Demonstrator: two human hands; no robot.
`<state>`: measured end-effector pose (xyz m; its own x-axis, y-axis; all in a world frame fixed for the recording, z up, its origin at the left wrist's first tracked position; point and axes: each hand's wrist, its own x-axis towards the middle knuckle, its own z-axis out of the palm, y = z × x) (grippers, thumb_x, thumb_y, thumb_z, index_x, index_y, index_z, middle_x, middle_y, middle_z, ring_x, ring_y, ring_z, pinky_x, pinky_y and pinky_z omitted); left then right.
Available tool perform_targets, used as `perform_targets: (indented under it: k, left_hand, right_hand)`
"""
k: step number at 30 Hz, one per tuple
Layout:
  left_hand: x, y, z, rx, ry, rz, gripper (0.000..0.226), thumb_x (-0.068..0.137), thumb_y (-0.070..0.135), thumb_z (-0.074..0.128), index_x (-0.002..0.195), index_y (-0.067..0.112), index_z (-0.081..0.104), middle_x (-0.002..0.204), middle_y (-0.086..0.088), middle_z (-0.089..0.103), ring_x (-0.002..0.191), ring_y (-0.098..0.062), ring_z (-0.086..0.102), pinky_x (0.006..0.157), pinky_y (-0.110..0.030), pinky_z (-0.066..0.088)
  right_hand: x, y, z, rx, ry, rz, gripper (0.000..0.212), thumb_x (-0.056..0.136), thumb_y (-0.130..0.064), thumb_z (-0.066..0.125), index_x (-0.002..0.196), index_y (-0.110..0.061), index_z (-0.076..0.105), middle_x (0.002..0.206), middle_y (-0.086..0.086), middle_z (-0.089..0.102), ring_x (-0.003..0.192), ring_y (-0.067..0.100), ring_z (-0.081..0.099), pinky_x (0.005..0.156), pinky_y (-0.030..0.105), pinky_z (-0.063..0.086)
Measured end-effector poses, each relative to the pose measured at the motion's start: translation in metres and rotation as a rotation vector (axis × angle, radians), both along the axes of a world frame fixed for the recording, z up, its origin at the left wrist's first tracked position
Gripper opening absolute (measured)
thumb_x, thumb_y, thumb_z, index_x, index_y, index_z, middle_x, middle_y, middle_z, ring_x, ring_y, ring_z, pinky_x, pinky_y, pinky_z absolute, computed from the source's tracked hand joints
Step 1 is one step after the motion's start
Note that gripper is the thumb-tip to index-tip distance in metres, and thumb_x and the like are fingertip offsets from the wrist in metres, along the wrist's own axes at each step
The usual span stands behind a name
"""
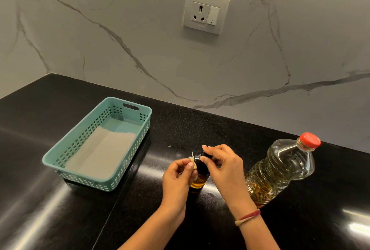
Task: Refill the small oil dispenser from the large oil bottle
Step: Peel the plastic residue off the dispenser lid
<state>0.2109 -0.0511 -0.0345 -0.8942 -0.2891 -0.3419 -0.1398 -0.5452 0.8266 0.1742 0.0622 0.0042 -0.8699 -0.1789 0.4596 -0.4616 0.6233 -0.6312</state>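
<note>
- Right forearm, nearest the lens, wears a red and pale thread band at the wrist. It leads up to the right hand, whose fingers are curled and pinch the black cap from above.
- Left hand has its thumb and fingers drawn close, pinching a pale scrap against the side of that cap. Whether it is tissue or cloth cannot be told.
- Small oil dispenser stands upright on the black table between the two hands, with amber oil showing low in its glass.
- Large oil bottle stands just to the right of the hands, apart from the dispenser. Its red cap is on and neither hand touches it.
- Step in hand, as I judge it: opening the dispenser, so the task is at its start and no pouring is done yet.
- Next move likely calls for lifting the black cap off and setting it down. The red cap must then be unscrewed and the big bottle tipped slowly over a narrow mouth, which could spill.
- Writing: none can be read. The bottle shows no label on this side, and a small mark low on the wall socket is too small to make out.
- Teal basket sits well to the left.
</note>
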Motion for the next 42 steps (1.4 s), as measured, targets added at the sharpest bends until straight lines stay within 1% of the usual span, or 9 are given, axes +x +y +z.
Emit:
perform_targets:
  k: [4, 8, 11, 15, 21, 25, 31, 37, 42]
  left_hand:
    - [0.000, 0.004, -0.008, 0.100, -0.105, 0.043, 0.013, 0.094, -0.002, 0.054, 0.106, -0.003, 0.059, 0.103, -0.018, 0.061, 0.086, -0.017, 0.062, 0.075, -0.021, 0.056]
    - [0.005, 0.012, -0.018, 0.193, -0.231, 0.060, 0.011, 0.095, -0.004, 0.050, 0.105, -0.004, 0.055, 0.104, -0.021, 0.058, 0.080, -0.018, 0.060, 0.067, -0.018, 0.056]
    - [0.005, 0.014, -0.010, 0.248, -0.197, 0.039, 0.010, 0.096, -0.004, 0.049, 0.103, -0.003, 0.055, 0.100, -0.020, 0.059, 0.079, -0.017, 0.060, 0.069, -0.020, 0.055]
    - [0.004, 0.016, 0.007, 0.429, -0.147, 0.028, 0.011, 0.097, -0.003, 0.047, 0.103, -0.001, 0.056, 0.090, -0.015, 0.064, 0.066, -0.013, 0.068, 0.061, -0.018, 0.057]
    - [0.006, 0.022, -0.002, 0.694, -0.363, 0.108, 0.013, 0.099, -0.002, 0.043, 0.105, -0.003, 0.054, 0.094, -0.019, 0.057, 0.079, -0.020, 0.057, 0.048, -0.022, 0.056]
    - [0.005, 0.023, 0.002, 0.792, -0.356, 0.114, 0.010, 0.098, -0.002, 0.045, 0.102, -0.003, 0.054, 0.094, -0.019, 0.057, 0.079, -0.020, 0.056, 0.047, -0.023, 0.056]
    - [0.002, 0.020, 0.016, 0.806, -0.353, 0.080, 0.012, 0.098, 0.001, 0.047, 0.091, 0.001, 0.057, 0.088, -0.016, 0.058, 0.076, -0.019, 0.056, 0.048, -0.022, 0.055]
    - [0.000, 0.018, -0.005, 0.723, -0.428, 0.117, 0.016, 0.099, 0.000, 0.044, 0.114, 0.001, 0.052, 0.090, -0.018, 0.053, 0.074, -0.019, 0.053, 0.040, -0.019, 0.052]
    - [0.008, 0.011, -0.003, 0.643, -0.387, 0.070, 0.015, 0.099, -0.001, 0.044, 0.110, 0.000, 0.054, 0.093, -0.017, 0.055, 0.075, -0.016, 0.054, 0.049, -0.017, 0.054]
  right_hand:
    - [0.002, 0.000, 0.000, -0.011, -0.009, -0.004, 0.031, 0.079, -0.011, 0.075, 0.109, -0.015, 0.071, 0.089, -0.007, 0.062, 0.080, 0.002, 0.060, 0.071, 0.015, 0.051]
    - [0.001, 0.000, 0.001, -0.019, -0.010, -0.009, 0.031, 0.079, -0.011, 0.075, 0.110, -0.015, 0.071, 0.089, -0.007, 0.063, 0.081, 0.003, 0.060, 0.073, 0.018, 0.053]
    - [0.002, 0.000, 0.000, -0.013, -0.008, -0.008, 0.030, 0.080, -0.011, 0.075, 0.109, -0.015, 0.071, 0.090, -0.008, 0.062, 0.081, 0.002, 0.060, 0.074, 0.018, 0.052]
    - [0.002, -0.001, 0.001, -0.010, -0.007, -0.010, 0.030, 0.079, -0.011, 0.075, 0.109, -0.015, 0.072, 0.090, -0.009, 0.062, 0.080, 0.001, 0.059, 0.073, 0.017, 0.052]
    - [0.002, -0.001, 0.000, -0.005, 0.009, -0.028, 0.030, 0.078, -0.012, 0.076, 0.107, -0.016, 0.072, 0.090, -0.008, 0.064, 0.081, 0.007, 0.061, 0.074, 0.032, 0.056]
    - [0.002, -0.001, 0.000, -0.004, 0.013, -0.026, 0.029, 0.077, -0.011, 0.076, 0.106, -0.016, 0.073, 0.089, -0.008, 0.063, 0.078, 0.007, 0.060, 0.072, 0.032, 0.055]
    - [0.001, 0.000, -0.001, 0.001, 0.007, -0.022, 0.029, 0.078, -0.013, 0.076, 0.107, -0.018, 0.072, 0.090, -0.009, 0.063, 0.076, -0.001, 0.055, 0.071, 0.023, 0.051]
    - [0.004, 0.000, 0.002, 0.011, -0.017, -0.022, 0.030, 0.080, -0.015, 0.075, 0.109, -0.019, 0.071, 0.089, -0.014, 0.059, 0.075, -0.002, 0.053, 0.071, 0.021, 0.049]
    - [0.001, 0.003, 0.005, 0.085, -0.062, 0.004, 0.026, 0.082, -0.022, 0.072, 0.107, -0.025, 0.067, 0.086, -0.024, 0.050, 0.075, -0.001, 0.048, 0.073, 0.022, 0.044]
